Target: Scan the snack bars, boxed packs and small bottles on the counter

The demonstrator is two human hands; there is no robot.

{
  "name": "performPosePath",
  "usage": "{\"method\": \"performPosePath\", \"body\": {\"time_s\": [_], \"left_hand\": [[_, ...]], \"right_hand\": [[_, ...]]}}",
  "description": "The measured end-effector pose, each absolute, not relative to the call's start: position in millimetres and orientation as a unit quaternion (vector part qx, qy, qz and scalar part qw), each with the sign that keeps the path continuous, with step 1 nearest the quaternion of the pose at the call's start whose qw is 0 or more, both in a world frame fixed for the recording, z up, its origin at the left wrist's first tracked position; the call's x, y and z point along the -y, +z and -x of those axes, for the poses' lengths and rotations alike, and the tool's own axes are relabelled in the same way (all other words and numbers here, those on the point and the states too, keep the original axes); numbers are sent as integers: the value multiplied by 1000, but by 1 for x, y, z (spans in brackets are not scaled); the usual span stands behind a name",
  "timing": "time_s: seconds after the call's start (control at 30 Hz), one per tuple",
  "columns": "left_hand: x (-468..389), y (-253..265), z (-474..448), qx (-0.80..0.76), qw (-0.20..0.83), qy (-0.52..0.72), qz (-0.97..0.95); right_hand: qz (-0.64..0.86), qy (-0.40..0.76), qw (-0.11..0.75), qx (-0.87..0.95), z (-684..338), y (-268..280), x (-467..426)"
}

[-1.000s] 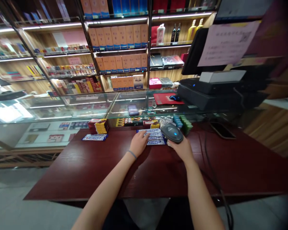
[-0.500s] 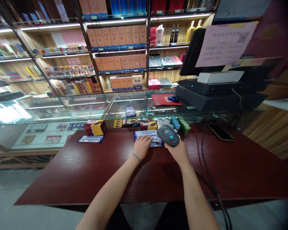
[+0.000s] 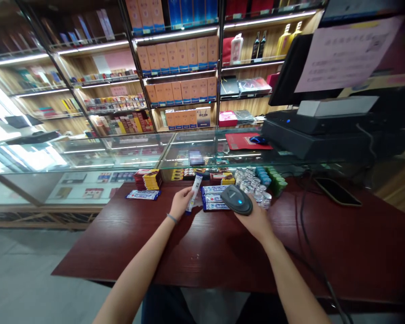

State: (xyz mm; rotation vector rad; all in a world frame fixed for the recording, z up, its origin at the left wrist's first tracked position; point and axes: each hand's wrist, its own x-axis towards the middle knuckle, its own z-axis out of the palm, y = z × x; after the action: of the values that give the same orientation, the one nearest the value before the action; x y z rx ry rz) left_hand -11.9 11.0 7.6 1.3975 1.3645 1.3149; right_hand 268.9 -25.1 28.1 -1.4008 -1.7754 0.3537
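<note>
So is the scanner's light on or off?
On: a blue light glows on top of the scanner, which the right hand holds.

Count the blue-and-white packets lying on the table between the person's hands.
3 visible, side by side: the far packet, the middle packet and the near packet. More may be hidden underneath or behind the scanner.

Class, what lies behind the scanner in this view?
Behind the scanner in the right hand, blue-and-white packets show to its left and silvery containers at its upper right. It covers the packets' right ends; whatever else it hides cannot be seen.
</note>
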Motion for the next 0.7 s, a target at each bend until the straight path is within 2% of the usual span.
{"method": "performPosePath", "body": {"time_s": [0.13,0.33,0.7], "left_hand": [[-3,-6,28,-527,468,543,-457],[2,-5,23,-525,472,546,-452],[-2,-11,28,-519,474,555,-445]], "right_hand": [[558,126,313,758,-254,29,33],[513,105,248,815,-247,26,37],[538,87,264,796,-249,19,34]]}}
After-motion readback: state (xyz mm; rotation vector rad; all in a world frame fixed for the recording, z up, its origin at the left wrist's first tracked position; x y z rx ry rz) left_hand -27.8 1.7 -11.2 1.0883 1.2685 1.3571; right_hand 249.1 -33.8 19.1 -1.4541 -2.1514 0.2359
